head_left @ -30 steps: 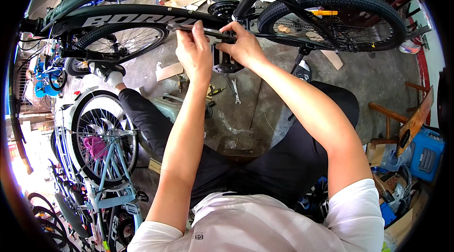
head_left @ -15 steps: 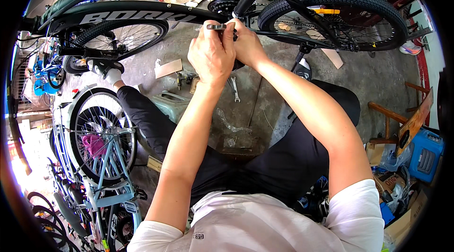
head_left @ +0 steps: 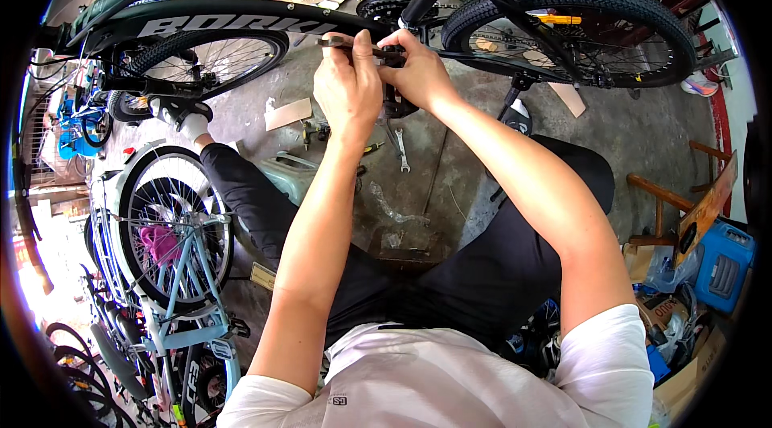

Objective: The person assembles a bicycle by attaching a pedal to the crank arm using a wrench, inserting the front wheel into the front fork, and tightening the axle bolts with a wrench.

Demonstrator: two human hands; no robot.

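Note:
A black bicycle frame (head_left: 233, 13) stretches across in front of me. My left hand (head_left: 347, 98) is closed round a dark metal wrench (head_left: 341, 42), its thumb up along the tool and one end jutting out to the left. Close beside it, my right hand (head_left: 420, 74) pinches a dark crank arm (head_left: 392, 53) between thumb and fingers. Below the fingers hangs a black pedal (head_left: 397, 105), partly covered by both hands. Behind them sits the chainring (head_left: 381, 7). Exactly where the wrench meets the bicycle is hidden by my fingers.
On the floor lie a silver spanner (head_left: 401, 151), a cardboard piece (head_left: 288, 114) and a crumpled clear plastic strip (head_left: 396, 209). Several bicycles, including a light blue one (head_left: 186, 267), crowd the left. A wooden stool (head_left: 693, 207) and a blue case (head_left: 724, 266) stand right.
The wrench has swung, its end now pointing left. My left hand has shifted slightly left and down, apart from the right, and the pedal below shows more.

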